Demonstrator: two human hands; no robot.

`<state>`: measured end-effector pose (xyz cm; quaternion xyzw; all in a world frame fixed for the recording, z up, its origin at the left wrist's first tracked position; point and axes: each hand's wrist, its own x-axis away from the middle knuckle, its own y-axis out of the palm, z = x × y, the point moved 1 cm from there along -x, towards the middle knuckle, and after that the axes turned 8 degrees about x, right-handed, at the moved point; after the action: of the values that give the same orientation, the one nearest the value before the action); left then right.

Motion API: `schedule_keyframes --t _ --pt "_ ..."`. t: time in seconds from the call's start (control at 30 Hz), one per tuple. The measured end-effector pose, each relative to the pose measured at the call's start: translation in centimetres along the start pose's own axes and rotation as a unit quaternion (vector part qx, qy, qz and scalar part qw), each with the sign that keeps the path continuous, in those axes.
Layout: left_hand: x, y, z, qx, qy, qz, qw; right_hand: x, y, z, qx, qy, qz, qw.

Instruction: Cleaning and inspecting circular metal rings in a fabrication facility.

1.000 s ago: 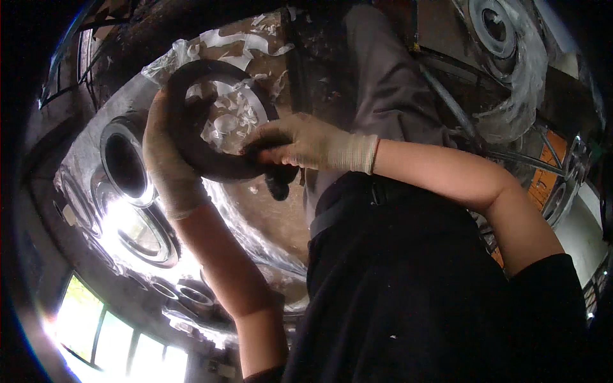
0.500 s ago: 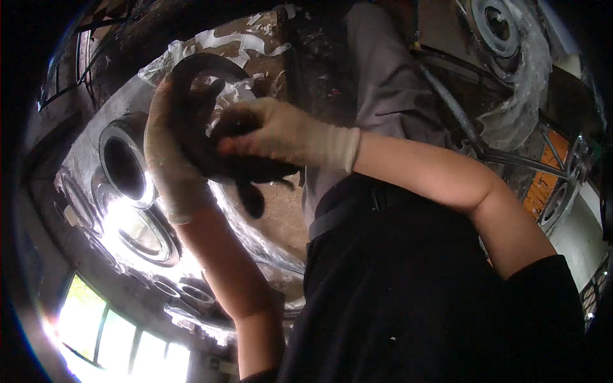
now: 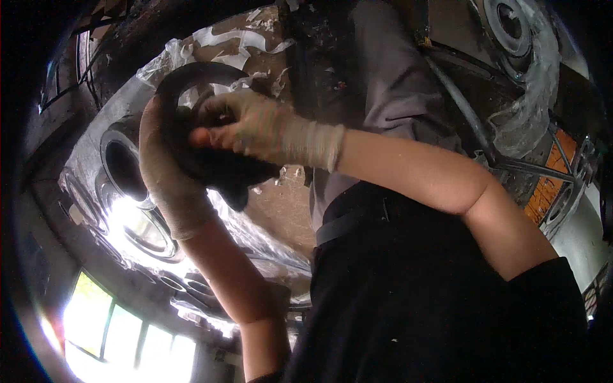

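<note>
A black ring [image 3: 171, 89] is held up in front of me, its upper arc curving over an opening. My left hand [image 3: 163, 163], in a pale knit glove, wraps around the ring's left outer side. My right hand [image 3: 265, 131], gloved alike with bare fingertips showing, is closed at the ring's inner side. Its fingers curl around something dark that I cannot make out. Below both hands a limp dark piece [image 3: 236, 195] hangs down, perhaps cloth. Shadow hides where it meets the ring.
Beneath my hands is a brown work surface [image 3: 281, 217] with torn white scraps [image 3: 239, 41] and clear plastic film [image 3: 239, 233]. Several round metal rings [image 3: 124, 169] stand on the left. Metal bars [image 3: 463, 105] and a film-wrapped ring [image 3: 509, 25] are on the right.
My right hand has moved left across the ring, and the hanging dark piece has swung left with it. My left hand keeps its hold, slightly lower in the picture.
</note>
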<state>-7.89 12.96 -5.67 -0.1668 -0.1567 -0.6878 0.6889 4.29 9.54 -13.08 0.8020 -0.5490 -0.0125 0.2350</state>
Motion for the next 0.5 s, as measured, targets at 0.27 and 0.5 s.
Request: schedule_keyframes --t 0.27,0.5 --pt "0.3 1.3 0.7 0.07 -0.001 0.029 0.997 1.5 -0.3 0.1 0.042 -0.097 -0.026 0.994" --pt "-0.7 2.4 2.6 -0.199 0.147 -0.158 0.956 5.6 -3.0 3.3 0.188 -0.054 -0.012 0.981"
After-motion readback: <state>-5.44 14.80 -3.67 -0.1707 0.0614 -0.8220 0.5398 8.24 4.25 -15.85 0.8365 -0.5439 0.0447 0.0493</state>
